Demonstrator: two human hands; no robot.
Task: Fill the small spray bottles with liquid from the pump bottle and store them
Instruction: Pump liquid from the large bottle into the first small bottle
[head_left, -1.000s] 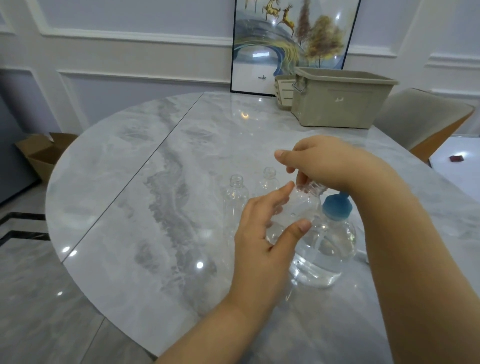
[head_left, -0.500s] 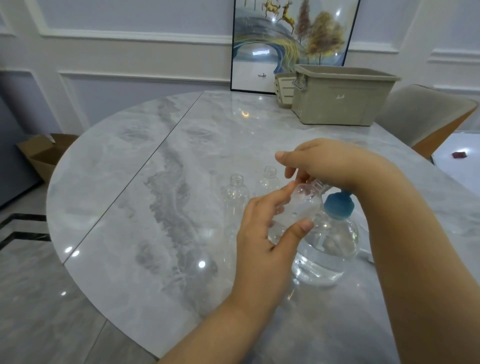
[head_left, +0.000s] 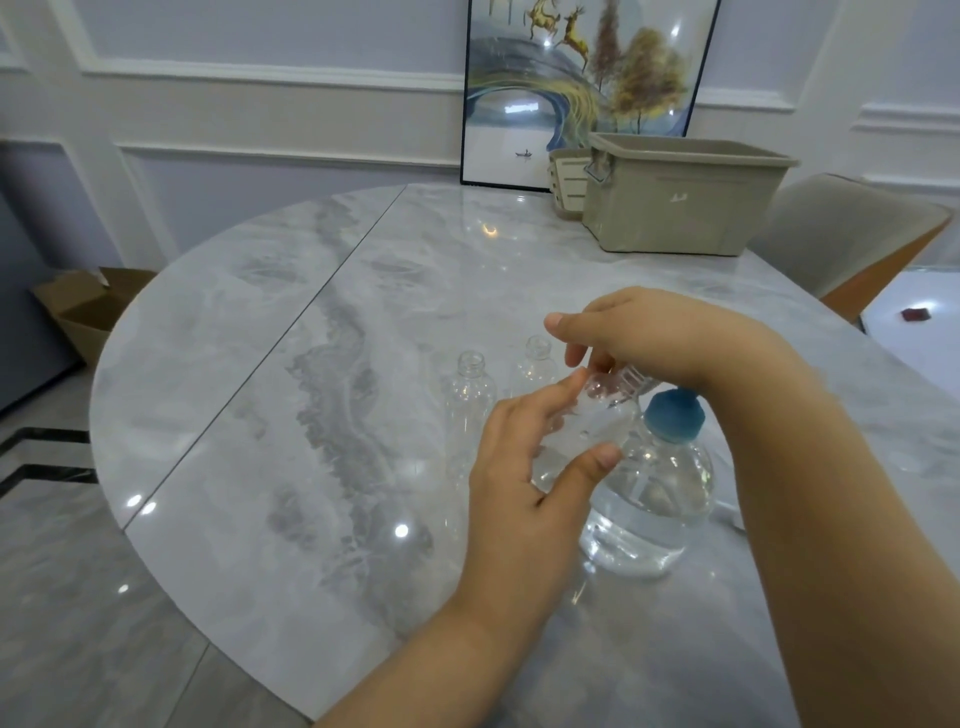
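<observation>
Marble table (head_left: 270, 395), beige bin (head_left: 675, 208) behind, both hands gripping tilted spray bottle (head_left: 582, 431)

2 bare forearms enter from the bottom edge, no sleeves in view. The left hand (head_left: 524, 467) and right hand (head_left: 654, 338) have short, unpainted nails.

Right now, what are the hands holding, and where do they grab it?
Both hold one small clear bottle, tilted. The left hand holds its body between fingers and thumb; the right hand has its grip at the threaded neck.
</observation>
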